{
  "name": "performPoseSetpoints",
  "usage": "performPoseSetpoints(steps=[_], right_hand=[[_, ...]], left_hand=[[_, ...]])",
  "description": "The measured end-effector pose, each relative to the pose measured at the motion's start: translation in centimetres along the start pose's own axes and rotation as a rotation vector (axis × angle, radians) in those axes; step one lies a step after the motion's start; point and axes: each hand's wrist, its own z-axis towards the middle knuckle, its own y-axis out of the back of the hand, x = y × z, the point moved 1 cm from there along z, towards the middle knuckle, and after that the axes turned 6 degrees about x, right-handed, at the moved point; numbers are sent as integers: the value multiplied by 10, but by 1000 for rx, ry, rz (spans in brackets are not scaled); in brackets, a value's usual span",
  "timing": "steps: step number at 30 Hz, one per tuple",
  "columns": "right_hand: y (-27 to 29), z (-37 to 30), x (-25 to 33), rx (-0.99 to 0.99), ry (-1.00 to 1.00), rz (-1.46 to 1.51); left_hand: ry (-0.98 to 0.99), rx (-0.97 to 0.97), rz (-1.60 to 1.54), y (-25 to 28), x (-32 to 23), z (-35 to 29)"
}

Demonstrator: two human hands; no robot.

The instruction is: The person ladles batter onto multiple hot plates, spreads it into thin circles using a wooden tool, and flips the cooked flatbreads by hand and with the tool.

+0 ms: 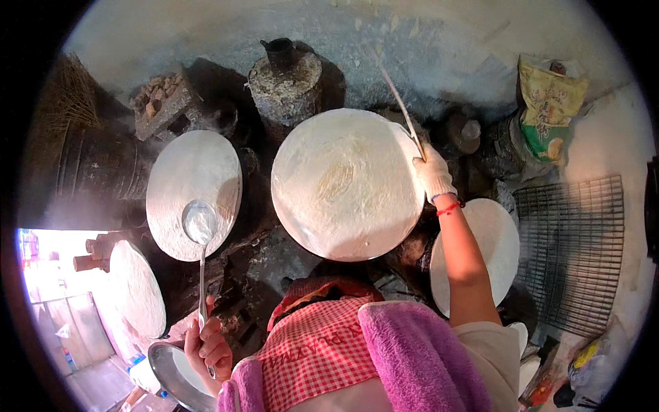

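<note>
the left hand (pixel 210 349) is bare and curls its fingers around the handle of a long metal ladle (pixel 200 222). the round end of the ladle is over the white top of the left griddle (pixel 175 178). i cannot tell if it touches. the hand itself is next to a shiny metal bowl (pixel 159 362) with something white inside.

the right hand (pixel 434 173) wears a pale glove and grips a thin stick (pixel 398 97). the stick leans up and to the left, toward the wall (pixel 439 41). this hand is at the right edge of the big middle griddle (pixel 343 192), which has a thin white layer on it with a tan patch in the middle.

below the right arm is the right griddle (pixel 484 240), white too. one more white griddle (pixel 136 292) is at the far left. a dark cup (pixel 279 53) sits on a crusty drum (pixel 285 89) at the back. a wire rack (pixel 570 247) is on the right, under a yellow and green bag (pixel 549 103).
</note>
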Motion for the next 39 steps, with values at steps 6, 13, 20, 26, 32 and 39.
performPoseSetpoints(steps=[6, 13, 20, 26, 32, 39], right_hand=[[36, -13, 25, -42, 2, 165], [38, -6, 6, 18, 63, 371], [77, -66, 104, -26, -15, 323], [93, -120, 143, -75, -40, 477], [90, -131, 146, -131, 4, 311], [90, -157, 167, -260, 25, 390]], left_hand=[[48, 35, -18, 13, 3, -20], [40, -50, 275, 22, 0, -46], [-135, 153, 729, 24, -32, -99], [172, 37, 114, 48, -63, -86], [168, -8, 99, 86, -94, -113], [292, 127, 240, 109, -130, -125]])
